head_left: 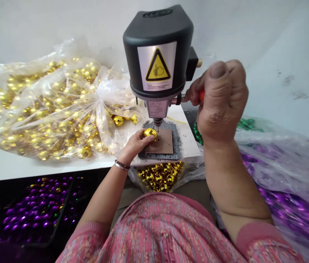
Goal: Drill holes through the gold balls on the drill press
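A gold faceted ball (150, 133) sits in the left hand (134, 144), just under the drill bit (158, 128). The right hand (221, 98) closes on a red lever handle (202, 95).

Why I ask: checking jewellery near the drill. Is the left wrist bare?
No, the left hand wears a beaded bracelet and a metal bangle at its wrist.

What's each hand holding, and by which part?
Left hand pinches a gold faceted bead by its sides; right hand grips the red handle of the drill press lever.
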`<state>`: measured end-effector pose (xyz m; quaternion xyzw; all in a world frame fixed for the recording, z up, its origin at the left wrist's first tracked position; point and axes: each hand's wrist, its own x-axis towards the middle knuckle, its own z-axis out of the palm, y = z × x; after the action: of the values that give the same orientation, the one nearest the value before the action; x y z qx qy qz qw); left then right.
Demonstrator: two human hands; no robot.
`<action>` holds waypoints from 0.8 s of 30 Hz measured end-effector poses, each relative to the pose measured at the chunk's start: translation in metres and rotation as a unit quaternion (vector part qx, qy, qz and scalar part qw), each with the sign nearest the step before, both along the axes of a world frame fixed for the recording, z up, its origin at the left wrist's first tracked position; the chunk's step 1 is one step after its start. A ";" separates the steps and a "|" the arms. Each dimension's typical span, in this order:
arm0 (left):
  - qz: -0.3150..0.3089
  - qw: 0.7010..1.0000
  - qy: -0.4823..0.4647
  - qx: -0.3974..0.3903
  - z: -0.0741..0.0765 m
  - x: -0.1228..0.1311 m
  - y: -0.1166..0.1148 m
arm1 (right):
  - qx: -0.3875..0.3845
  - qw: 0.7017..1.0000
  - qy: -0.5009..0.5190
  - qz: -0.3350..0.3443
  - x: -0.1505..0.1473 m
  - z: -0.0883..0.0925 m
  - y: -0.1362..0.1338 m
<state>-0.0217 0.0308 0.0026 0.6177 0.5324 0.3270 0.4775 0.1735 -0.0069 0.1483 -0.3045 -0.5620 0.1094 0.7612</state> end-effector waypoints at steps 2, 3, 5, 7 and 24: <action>-0.009 1.000 -0.008 -0.011 0.001 0.001 -0.001 | -0.004 1.000 -0.010 -0.010 0.000 0.007 0.002; -0.008 1.000 -0.013 -0.011 0.002 0.002 -0.001 | -0.007 1.000 -0.013 -0.018 0.001 0.012 0.005; -0.002 1.000 -0.020 0.001 0.002 0.004 -0.002 | -0.019 0.999 -0.014 -0.038 0.003 0.022 0.015; 0.007 1.000 -0.015 0.020 0.001 0.007 -0.002 | -0.039 0.997 -0.009 -0.060 0.006 0.032 0.028; -0.010 0.980 0.171 0.097 0.007 0.029 -0.017 | -0.029 0.997 0.000 -0.072 0.019 0.033 0.065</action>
<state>0.0076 0.0140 0.0100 0.7132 0.5659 0.2618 0.3202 0.1921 0.0582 0.1816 -0.3660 -0.5351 0.0703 0.7582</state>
